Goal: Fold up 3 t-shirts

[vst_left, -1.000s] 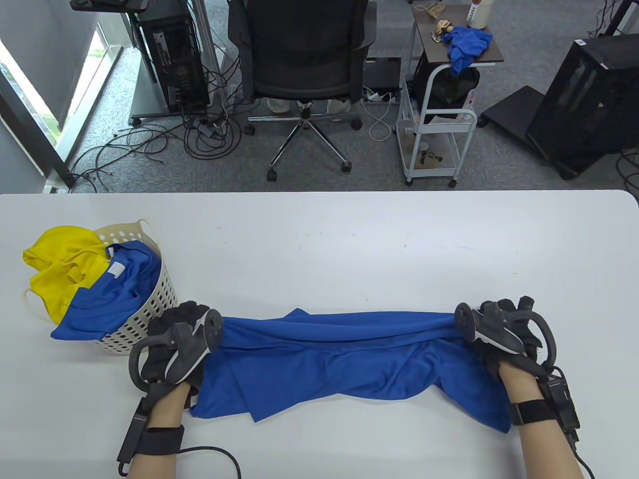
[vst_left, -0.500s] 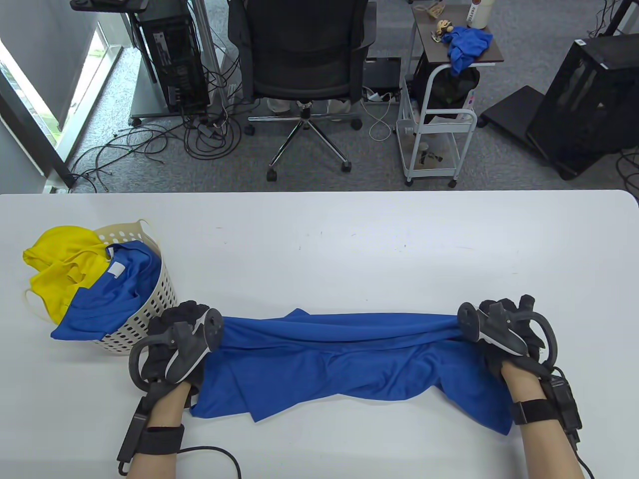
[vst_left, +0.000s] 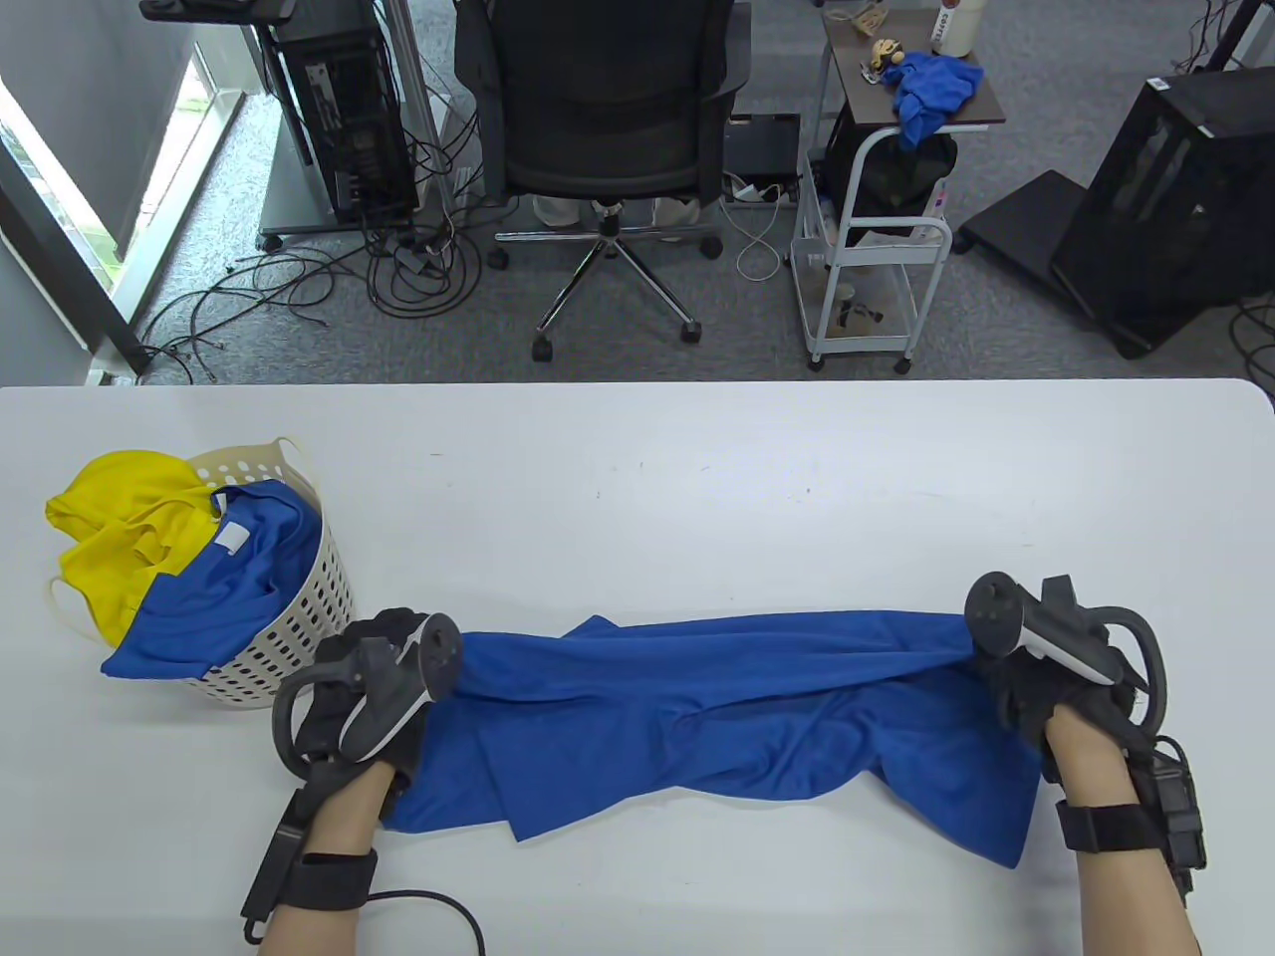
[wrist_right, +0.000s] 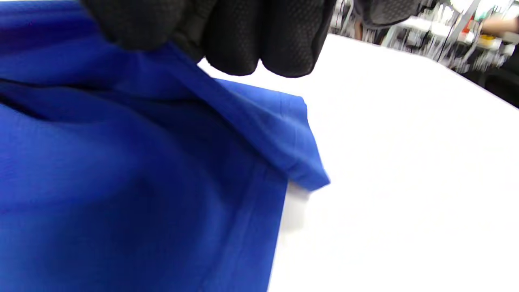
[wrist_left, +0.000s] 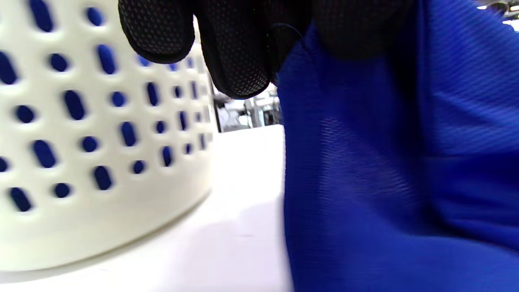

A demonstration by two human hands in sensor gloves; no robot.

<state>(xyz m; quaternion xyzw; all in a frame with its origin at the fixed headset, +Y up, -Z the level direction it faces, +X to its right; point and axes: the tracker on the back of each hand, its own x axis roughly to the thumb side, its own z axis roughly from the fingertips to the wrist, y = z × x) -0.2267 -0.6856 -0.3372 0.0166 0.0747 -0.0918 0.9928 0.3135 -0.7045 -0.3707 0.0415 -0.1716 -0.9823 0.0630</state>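
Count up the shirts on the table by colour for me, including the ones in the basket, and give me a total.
Blue shirts: 2, one stretched out on the table, one draped over the basket
Yellow shirts: 1, in the basket
Total: 3

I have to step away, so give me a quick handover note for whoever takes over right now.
Left hand grips one end of the blue t-shirt; right hand grips the other end, cloth stretched between them, low over the table.
A yellow shirt and another blue shirt sit in the basket beside the left hand.
Done: no shirt folded.
Left: all three.
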